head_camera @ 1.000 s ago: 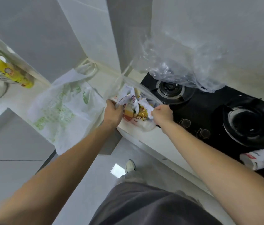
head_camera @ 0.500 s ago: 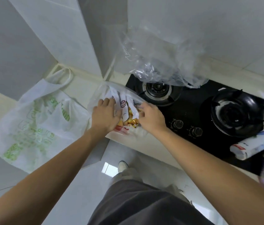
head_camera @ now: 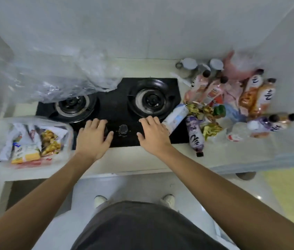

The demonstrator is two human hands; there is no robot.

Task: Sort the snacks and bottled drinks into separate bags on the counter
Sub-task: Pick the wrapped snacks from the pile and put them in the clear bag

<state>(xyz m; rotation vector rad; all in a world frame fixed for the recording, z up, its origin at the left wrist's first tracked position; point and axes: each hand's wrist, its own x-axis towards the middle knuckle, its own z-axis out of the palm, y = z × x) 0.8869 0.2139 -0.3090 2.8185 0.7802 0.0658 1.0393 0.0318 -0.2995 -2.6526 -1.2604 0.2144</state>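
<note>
Snacks: several packets in one clear bag (head_camera: 34, 141) on the tabletop (head_camera: 233, 156), left of the stove (head_camera: 117, 109); gold-wrapped ones (head_camera: 210, 129) lie loose at right.
Bottles: about nine, clustered right of the stove; one purple bottle (head_camera: 196, 136) lies nearest the edge.
Left hand (head_camera: 93, 138): fingers spread, holding nothing, over the stove knobs.
Right hand (head_camera: 154, 134): fingers spread, holding nothing, beside a white carton (head_camera: 176, 118).
Burners: two.

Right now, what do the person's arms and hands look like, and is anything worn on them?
Both arms are bare to the frame's edge: no sleeves show. The left hand and right hand are bare too, with no gloves, rings, watch or wristband visible.
</note>
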